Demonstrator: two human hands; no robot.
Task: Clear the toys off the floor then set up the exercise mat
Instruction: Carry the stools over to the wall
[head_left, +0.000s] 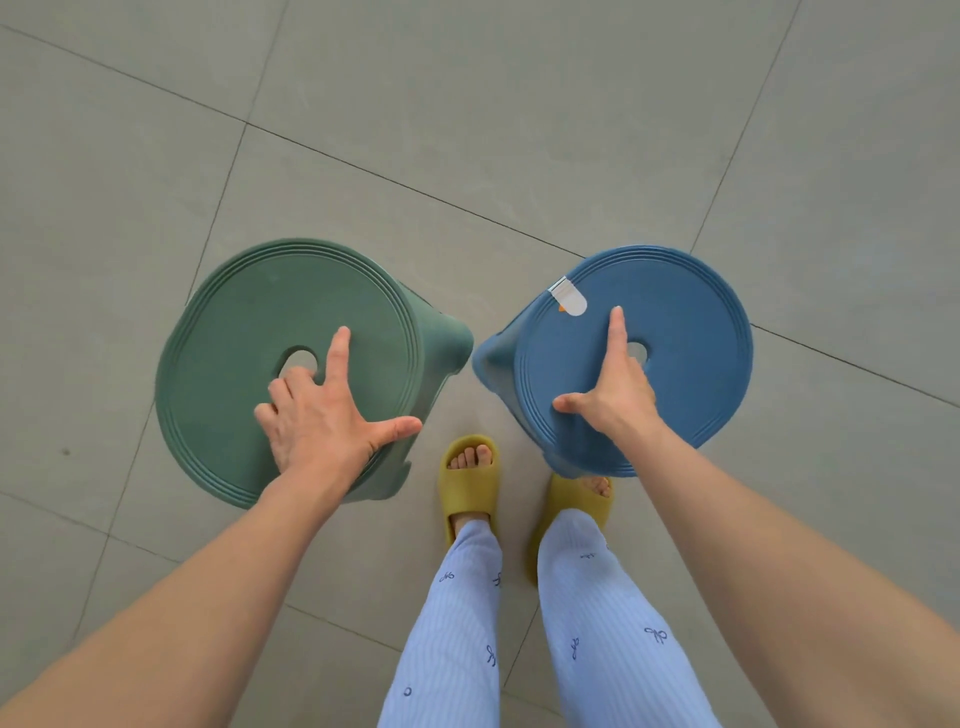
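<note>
A person stands on a grey tiled floor (467, 130), holding one round plastic stool in each hand. The left hand (324, 415) has its grip on the green stool (249, 322): the middle fingers hook down into the hole at the centre of the seat, while the index finger lies straight along the top and the thumb spreads out toward the seat's rim. The right hand (610, 395) grasps the blue stool (691, 353) the same way, fingers curled into its centre hole, index finger straight on the seat, thumb stretched sideways. A white sticker (570, 297) sits near the blue seat's edge. The two stools are side by side, their legs close together but apart. Below them are yellow slippers (470, 467) and light blue patterned trousers (452, 623). No toys or mat appear in view.
</note>
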